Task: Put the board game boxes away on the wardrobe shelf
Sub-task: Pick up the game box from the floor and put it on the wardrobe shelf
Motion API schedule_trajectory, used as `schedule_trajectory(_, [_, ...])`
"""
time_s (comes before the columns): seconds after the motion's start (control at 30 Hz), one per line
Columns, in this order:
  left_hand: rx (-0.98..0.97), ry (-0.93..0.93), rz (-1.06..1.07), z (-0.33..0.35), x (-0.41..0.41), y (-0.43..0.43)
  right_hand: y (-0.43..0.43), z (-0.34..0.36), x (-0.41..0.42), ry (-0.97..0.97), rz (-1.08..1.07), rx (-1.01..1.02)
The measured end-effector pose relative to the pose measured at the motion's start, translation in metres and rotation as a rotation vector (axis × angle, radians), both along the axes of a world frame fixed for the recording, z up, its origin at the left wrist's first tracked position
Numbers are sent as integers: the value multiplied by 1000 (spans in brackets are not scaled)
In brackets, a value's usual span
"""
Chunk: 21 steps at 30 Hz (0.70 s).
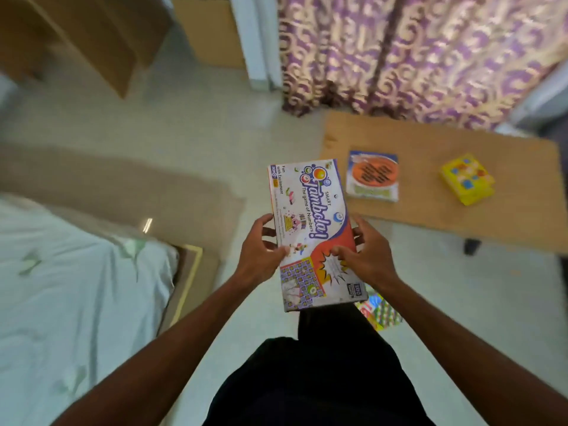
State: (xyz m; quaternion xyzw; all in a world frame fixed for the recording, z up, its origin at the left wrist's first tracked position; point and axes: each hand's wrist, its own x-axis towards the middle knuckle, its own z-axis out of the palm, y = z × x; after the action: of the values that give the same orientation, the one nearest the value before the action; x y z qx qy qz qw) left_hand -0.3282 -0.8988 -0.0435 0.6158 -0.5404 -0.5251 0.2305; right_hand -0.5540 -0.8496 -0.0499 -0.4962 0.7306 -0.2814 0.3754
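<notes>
The Tambola box [310, 216] is held in the air by both hands, just off the table's [461, 216] near left corner, its printed face up and its long side running away from the person. The left hand [261, 253] grips the box's left long edge, thumb laid on the top face and fingers curled round the side. The right hand [368, 259] grips the opposite edge the same way, thumb on the red patch of the lid. On the table lie a blue box [372, 175] with an orange circle, towards its left end, and a yellow box [467, 179] further right, the two well apart. A colourful box [379, 312] shows partly below the Tambola box, in front of the table; whether it lies on the floor I cannot tell. A purple curtain [415, 53] hangs behind the table, and a bed [76, 287] stands well to its left.
</notes>
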Motion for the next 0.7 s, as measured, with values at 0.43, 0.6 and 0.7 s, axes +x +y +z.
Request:
schedule_trajectory(0.43, [-80, -153, 416, -13, 195, -248, -364, -5, 192, 157, 642, -104])
schedule_trajectory(0.6, [-76, -167, 593, -2, 272, -333, -485, 11, 282, 133, 787, -138])
schedule_trajectory(0.7, [-77, -158, 706, 5, 313, -377, -546, 15, 339, 95, 862, -144])
